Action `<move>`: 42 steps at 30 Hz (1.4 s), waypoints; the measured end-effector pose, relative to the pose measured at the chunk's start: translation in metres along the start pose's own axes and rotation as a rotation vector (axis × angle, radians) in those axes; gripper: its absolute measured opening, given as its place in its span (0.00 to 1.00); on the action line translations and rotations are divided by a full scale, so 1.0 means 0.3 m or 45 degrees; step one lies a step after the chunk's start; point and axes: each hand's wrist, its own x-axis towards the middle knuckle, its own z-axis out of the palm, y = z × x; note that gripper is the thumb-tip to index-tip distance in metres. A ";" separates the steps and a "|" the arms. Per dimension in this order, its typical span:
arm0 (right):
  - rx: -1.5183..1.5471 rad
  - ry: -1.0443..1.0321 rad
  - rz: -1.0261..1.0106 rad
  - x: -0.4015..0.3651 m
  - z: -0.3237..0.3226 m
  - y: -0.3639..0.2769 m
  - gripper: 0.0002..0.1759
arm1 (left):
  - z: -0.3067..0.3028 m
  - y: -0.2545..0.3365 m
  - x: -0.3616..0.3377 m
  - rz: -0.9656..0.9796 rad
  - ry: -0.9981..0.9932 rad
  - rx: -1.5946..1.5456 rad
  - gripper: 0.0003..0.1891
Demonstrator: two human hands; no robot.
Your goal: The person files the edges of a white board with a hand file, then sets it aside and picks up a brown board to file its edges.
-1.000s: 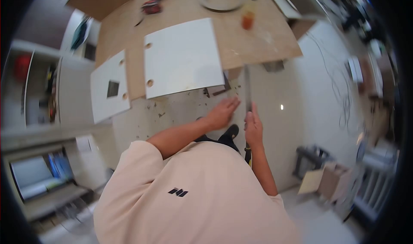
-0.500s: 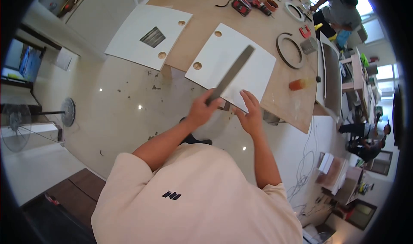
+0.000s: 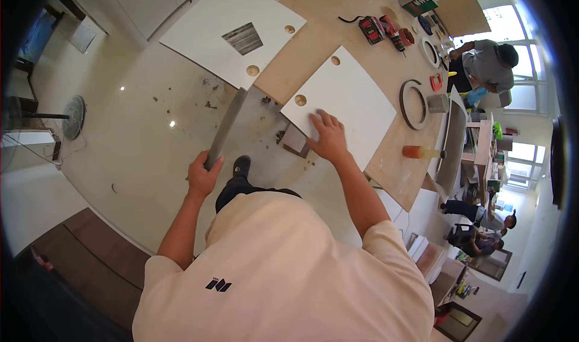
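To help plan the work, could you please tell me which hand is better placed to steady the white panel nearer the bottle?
Probably the right hand: it appears to rest open on that white panel, holding nothing. The left hand grips the flat grey bar, away from the panel.

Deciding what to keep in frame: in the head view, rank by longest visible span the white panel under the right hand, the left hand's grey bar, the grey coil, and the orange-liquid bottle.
1. White panel
2. Grey bar
3. Grey coil and bottle: too alike to rank surely.
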 end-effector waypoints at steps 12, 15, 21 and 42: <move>0.078 -0.020 -0.281 0.259 0.002 -0.145 0.15 | -0.013 -0.102 -0.135 0.031 -0.174 -0.027 0.19; 0.068 -0.046 -0.289 0.213 0.029 -0.140 0.15 | -0.002 -0.074 -0.139 0.016 -0.287 -0.087 0.24; 0.374 -0.090 -0.336 0.080 0.045 -0.117 0.17 | 0.022 0.110 -0.130 -0.022 -0.690 -0.048 0.30; 0.137 0.212 0.684 0.047 0.118 0.201 0.39 | 0.266 0.156 -0.264 -0.078 -0.571 0.023 0.27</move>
